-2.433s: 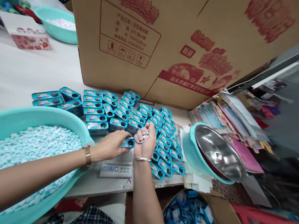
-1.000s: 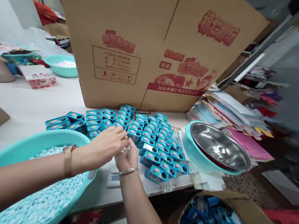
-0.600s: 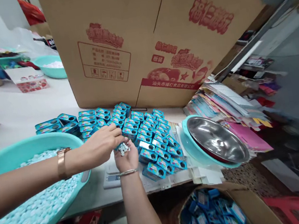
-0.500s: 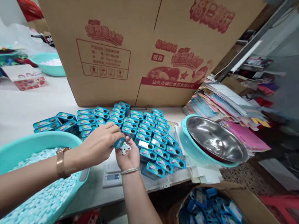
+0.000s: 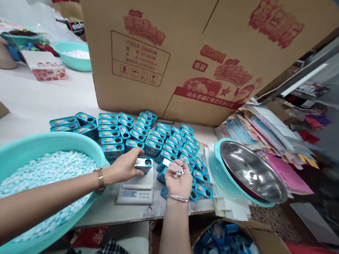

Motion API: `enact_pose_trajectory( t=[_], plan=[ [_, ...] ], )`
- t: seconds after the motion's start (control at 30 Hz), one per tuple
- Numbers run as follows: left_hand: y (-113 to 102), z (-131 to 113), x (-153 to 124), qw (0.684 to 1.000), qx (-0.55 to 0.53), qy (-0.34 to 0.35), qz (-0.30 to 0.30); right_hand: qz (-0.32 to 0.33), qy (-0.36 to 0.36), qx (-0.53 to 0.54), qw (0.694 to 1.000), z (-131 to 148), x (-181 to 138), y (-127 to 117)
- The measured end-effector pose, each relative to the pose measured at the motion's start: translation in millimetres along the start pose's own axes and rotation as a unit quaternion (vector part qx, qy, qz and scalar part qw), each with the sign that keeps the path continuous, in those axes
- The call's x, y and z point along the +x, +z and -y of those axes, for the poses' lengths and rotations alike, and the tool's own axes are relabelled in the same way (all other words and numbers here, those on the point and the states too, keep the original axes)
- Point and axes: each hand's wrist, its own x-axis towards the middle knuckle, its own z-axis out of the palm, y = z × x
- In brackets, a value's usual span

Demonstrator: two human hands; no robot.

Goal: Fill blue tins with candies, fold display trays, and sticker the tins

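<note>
My left hand (image 5: 124,166) has its thumb and fingers around the left end of a small blue candy box (image 5: 144,163). That box has a round dark hole in its top and is at the platform of a white digital scale (image 5: 134,195). Small white and pale blue candies (image 5: 178,172) lie in my right hand (image 5: 178,184), palm up with curled fingers, over the rows of boxes. Several more blue boxes (image 5: 171,145) stand in rows behind and beside both hands. Under my left forearm is a large turquoise basin (image 5: 64,137) full of pale blue candies (image 5: 59,166).
A big cardboard carton (image 5: 140,93) stands behind the boxes. To the right are a steel bowl (image 5: 250,170) in a turquoise basin (image 5: 217,170) and stacked printed cards (image 5: 257,128). Below the table edge, an open carton (image 5: 265,235) holds more blue boxes. A smaller turquoise bowl (image 5: 76,62) sits far left.
My hands have moved apart. The left has brought the blue box down to the scale, while the right has moved right with candies in its palm. The camera view has shifted.
</note>
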Motion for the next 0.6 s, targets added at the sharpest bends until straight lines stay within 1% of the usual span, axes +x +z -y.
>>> enact_pose_trajectory(
  t=[0.07,0.13,0.23,0.33,0.4,0.47,0.6],
  plan=[
    [-13.7,-1.2,-4.9,0.999,-0.009,0.024,-0.023,0.024,-0.002,-0.006,1.000,7.6,-3.7,0.0],
    [-36.4,-1.3,-12.6,0.998,-0.024,0.029,-0.059,0.035,-0.012,-0.014,0.999,13.7,-6.5,-0.6],
    [-72.1,6.5,-28.1,0.993,-0.054,-0.004,-0.102,0.021,-0.023,-0.021,0.999,17.1,-8.3,-0.9],
    [-93.3,21.7,-45.8,0.990,-0.069,-0.043,-0.113,0.019,-0.031,-0.058,0.998,13.4,-6.8,0.7],
    [-97.6,31.0,-56.1,0.989,-0.074,-0.067,-0.109,0.026,-0.037,-0.093,0.995,9.0,-4.6,2.6],
    [-96.7,36.6,-63.5,0.989,-0.074,-0.081,-0.100,0.025,-0.041,-0.114,0.992,4.5,-2.0,4.6],
    [-88.9,36.6,-67.7,0.992,-0.082,-0.072,-0.071,0.016,-0.052,-0.140,0.989,-2.2,3.2,7.8]
  ],
)
